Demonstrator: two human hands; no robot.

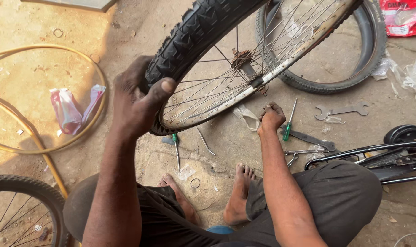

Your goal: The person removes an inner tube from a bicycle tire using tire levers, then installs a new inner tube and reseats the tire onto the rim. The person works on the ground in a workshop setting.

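Observation:
My left hand (137,98) grips the knobby black tyre (189,32) of a spoked bicycle wheel (244,59), thumb pressed over the tread at its lower edge. The wheel stands tilted on the ground, with its metal rim (263,77) and rusty hub visible. My right hand (272,116) is down at the ground below the rim, fingers curled, beside a green-handled screwdriver (289,123); whether it holds anything is unclear. My bare feet rest on the stone floor beneath.
A loose tyre (368,55) lies behind the wheel. A spanner (343,110), pliers (299,155), a second green screwdriver (176,151) and a metal lever lie on the floor. A yellow hose (96,73) loops at left. Bicycle frame at right, another wheel (20,206) bottom left.

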